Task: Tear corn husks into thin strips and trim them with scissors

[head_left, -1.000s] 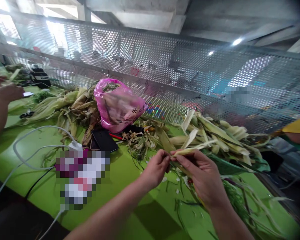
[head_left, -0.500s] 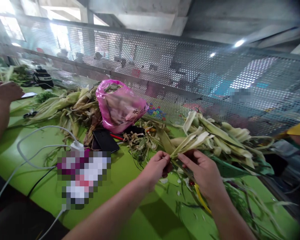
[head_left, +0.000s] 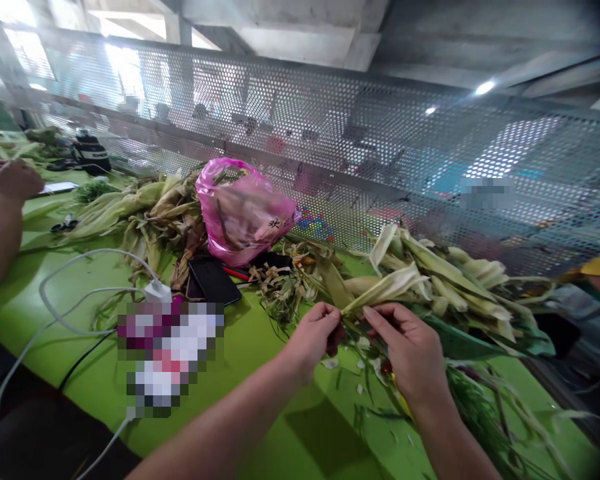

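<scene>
My left hand pinches the narrow end of a pale green corn husk between thumb and fingertips. Close beside it, my right hand has its thumb and curled fingers closed at the same husk's lower edge; the exact contact is partly hidden. From my fingers the husk widens up and to the right. Behind it lies a heap of loose husks on a green plastic sheet or bag. Shredded dry husk sits left of it, and small scraps are scattered beneath my hands.
A pink plastic bag, a black phone and more husks lie along the back. White cables cross the green table at left. A perforated metal screen stands behind. Another person's hand is at far left.
The husk strips, spread apart before, now look like one folded piece. My right hand has shifted slightly right, away from my left. The view has moved a little.
</scene>
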The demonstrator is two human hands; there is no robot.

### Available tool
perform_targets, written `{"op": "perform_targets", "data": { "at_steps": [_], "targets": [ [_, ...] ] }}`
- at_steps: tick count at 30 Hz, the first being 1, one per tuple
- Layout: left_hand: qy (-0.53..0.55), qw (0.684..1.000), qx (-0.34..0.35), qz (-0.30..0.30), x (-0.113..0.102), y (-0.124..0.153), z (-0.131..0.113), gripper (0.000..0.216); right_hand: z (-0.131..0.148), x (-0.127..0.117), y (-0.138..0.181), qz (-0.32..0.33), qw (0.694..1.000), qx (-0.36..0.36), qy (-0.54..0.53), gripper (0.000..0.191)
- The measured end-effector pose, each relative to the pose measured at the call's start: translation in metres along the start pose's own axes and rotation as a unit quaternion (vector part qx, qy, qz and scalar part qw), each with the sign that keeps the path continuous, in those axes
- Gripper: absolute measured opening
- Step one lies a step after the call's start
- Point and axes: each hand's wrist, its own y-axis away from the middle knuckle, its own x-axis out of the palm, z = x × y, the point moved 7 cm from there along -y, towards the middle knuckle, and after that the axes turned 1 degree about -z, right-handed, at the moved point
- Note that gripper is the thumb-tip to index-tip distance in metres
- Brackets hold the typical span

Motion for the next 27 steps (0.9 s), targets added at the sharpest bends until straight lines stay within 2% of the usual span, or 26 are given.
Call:
{"op": "perform_targets", "data": {
  "at_steps": [4,7,11,15,19,21,23,25,27],
  "targets": [
    [-0.004,1.0,0.004,0.005,0.002,0.0,0.001,0.026,0.0,-0.002,0.0,0.001,1.0,-0.002,0.014,0.028],
    [-0.049,0.998,0.016,0.023,0.004,-0.002,0.001,0.024,0.002,-0.001,0.001,0.01,1.0,-0.005,0.026,0.03],
    [-0.088,0.995,0.02,0.029,0.005,-0.003,0.002,0.02,0.009,-0.003,0.004,-0.002,0.997,-0.039,0.069,0.028],
    [-0.001,1.0,-0.015,0.001,0.0,-0.003,0.007,0.026,0.025,0.001,0.013,-0.015,0.99,-0.117,0.071,0.018],
    [0.048,0.999,-0.002,0.011,0.0,-0.002,0.007,0.03,0.043,0.015,0.024,0.036,0.973,-0.221,0.059,0.009],
    [0.002,0.999,0.029,0.018,0.001,-0.001,0.002,0.027,0.047,0.019,0.027,0.056,0.967,-0.24,0.062,0.008],
    [-0.091,0.992,0.082,0.019,0.004,0.003,-0.006,0.02,0.045,0.016,0.026,0.047,0.972,-0.224,0.058,0.008],
    [-0.196,0.971,0.133,0.019,0.007,0.009,-0.016,0.012,0.039,0.012,0.023,0.036,0.98,-0.187,0.052,0.011],
    [-0.276,0.949,0.154,0.015,0.009,0.014,-0.021,0.009,0.036,0.01,0.021,0.034,0.985,-0.16,0.052,0.011]
  ]
}}
